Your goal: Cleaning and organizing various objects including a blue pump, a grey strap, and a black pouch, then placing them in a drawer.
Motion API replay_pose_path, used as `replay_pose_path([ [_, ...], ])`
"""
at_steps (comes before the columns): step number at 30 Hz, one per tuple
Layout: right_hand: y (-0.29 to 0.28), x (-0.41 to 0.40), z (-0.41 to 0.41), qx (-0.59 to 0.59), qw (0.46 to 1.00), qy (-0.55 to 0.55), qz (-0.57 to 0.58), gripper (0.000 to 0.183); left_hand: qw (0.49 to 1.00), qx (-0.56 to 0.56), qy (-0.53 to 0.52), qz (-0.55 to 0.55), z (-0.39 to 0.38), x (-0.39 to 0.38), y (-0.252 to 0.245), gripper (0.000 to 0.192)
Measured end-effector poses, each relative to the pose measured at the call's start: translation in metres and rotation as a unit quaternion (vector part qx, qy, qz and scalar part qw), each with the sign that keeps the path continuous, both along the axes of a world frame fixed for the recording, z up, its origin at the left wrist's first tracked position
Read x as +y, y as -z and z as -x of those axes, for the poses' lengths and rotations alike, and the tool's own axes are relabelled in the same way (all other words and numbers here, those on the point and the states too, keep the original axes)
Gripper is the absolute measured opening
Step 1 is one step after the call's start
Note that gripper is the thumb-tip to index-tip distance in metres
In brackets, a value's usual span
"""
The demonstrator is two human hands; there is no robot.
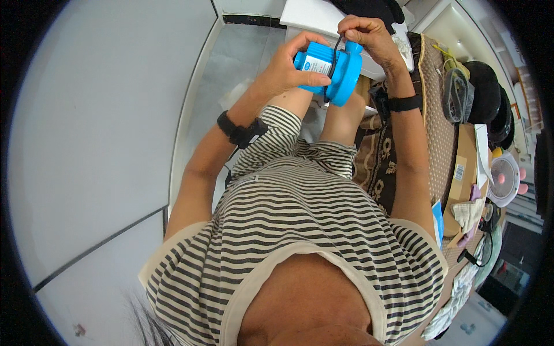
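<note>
A bright blue electric device (pixel 347 78), which looks like a small water pump, is held above my knees. It has a ribbed motor housing, a round wide end and a short pipe stub, and its white label (pixel 316 65) bears writing. My left hand (pixel 290 65) grips the ribbed housing, thumb on the near side and fingers over the far side. A black cord (pixel 334 60) runs across the body between housing and round end. At the pipe stub, my right hand (pixel 365 34) pinches the cord between thumb and fingers.
Ahead is a white cabinet (pixel 303 15) with black cloth on top. To my right, a bed with a brown cover (pixel 437 91) holds an opened cardboard box (pixel 461 173), a bagged coil (pixel 458 95) and a small fan (pixel 503 178). A pale wall panel (pixel 99 108) stands on my left.
</note>
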State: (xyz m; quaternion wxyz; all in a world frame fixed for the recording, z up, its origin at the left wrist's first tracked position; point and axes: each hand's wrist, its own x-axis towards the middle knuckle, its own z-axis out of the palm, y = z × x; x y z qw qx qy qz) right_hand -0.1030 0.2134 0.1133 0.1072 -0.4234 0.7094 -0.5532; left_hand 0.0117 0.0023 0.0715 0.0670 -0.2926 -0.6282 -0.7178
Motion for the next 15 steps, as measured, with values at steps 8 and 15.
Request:
replay_pose_path([
  [8, 0.022, 0.000, 0.000, -0.183, 0.958, -0.162, 0.149, 0.029, 0.997, -0.002, 0.075, 0.021, -0.007, -0.006, -0.006, 0.066],
  [15, 0.070, -0.011, -0.049, -0.312, 0.901, -0.003, 0.302, 0.052, 0.996, 0.036, 0.076, -0.040, -0.010, -0.001, -0.019, 0.071],
])
